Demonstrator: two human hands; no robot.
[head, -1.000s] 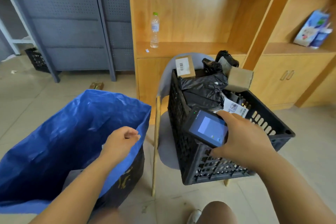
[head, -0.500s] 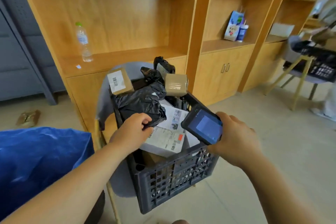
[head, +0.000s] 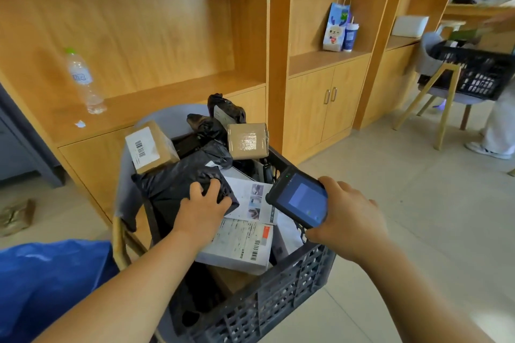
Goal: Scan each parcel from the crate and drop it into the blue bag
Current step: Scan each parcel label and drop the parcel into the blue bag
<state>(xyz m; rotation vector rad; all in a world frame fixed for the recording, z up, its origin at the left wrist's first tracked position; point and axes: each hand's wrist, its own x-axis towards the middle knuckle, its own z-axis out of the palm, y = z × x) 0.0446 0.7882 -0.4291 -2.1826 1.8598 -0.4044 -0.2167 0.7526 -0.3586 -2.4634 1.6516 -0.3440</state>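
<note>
A dark plastic crate on a grey chair holds several parcels. My left hand grips a black plastic-wrapped parcel lying on top of the pile. Beneath it lies a white parcel with a barcode label. Two brown boxes sit at the back, one labelled, one taped. My right hand holds a handheld scanner over the crate's right edge, screen up. The blue bag is at lower left.
Wooden shelving stands behind the crate, with a water bottle and a paper gift bag. At right, another person stands by a second chair carrying a black crate. Tiled floor lies to the right.
My left hand left the blue bag's rim, crossed to the crate and took hold of the black parcel. The view turned right, away from the bag. The scanner stayed over the crate.
</note>
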